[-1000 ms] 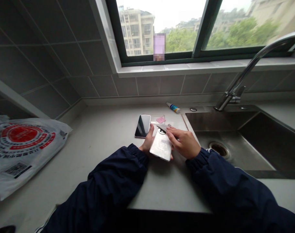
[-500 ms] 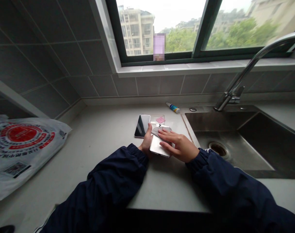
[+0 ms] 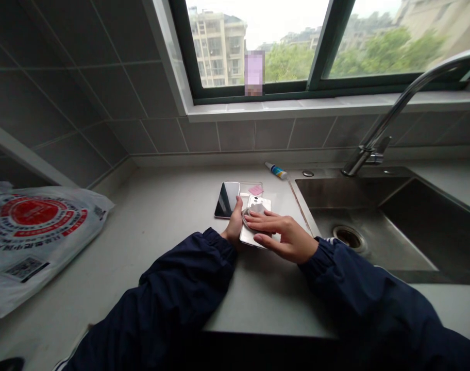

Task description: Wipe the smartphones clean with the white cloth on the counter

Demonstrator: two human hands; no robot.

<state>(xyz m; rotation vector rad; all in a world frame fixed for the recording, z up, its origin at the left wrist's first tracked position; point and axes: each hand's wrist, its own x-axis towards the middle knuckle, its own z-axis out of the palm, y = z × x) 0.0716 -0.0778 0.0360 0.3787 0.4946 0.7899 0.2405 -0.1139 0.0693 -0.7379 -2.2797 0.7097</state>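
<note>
Largest first: the pale tabletop (image 3: 161,257) is hard, so a drop could chip the white phone (image 3: 250,237); the likeliest cause, I judge, would be the left hand (image 3: 233,228) losing its hold while the right hand (image 3: 291,236) presses. The steel sink (image 3: 405,229) lies at three o'clock from the phone, well apart, so a slide that far seems unlikely. The left hand grasps the phone by its nine-o'clock side, thumb along the edge; its other fingers are hidden. The right hand has its fingers stretched flat over a grey cloth (image 3: 258,208) on the phone; whether they grip it, I cannot tell. A sideways shove could knock the phone against the dark-screened phone (image 3: 226,201) lying near at ten o'clock. The cloth could bunch or slip if the pressure is uneven, letting bare fingertips smear the surface. The small tube (image 3: 277,171) at one o'clock and the pink slip (image 3: 255,190) at twelve seem little at risk.

Against half a second ago, the right hand and cloth sit slightly further toward eight o'clock on the phone, and more of its camera end shows at twelve. The dark-screened phone, tube and slip look unmoved.
</note>
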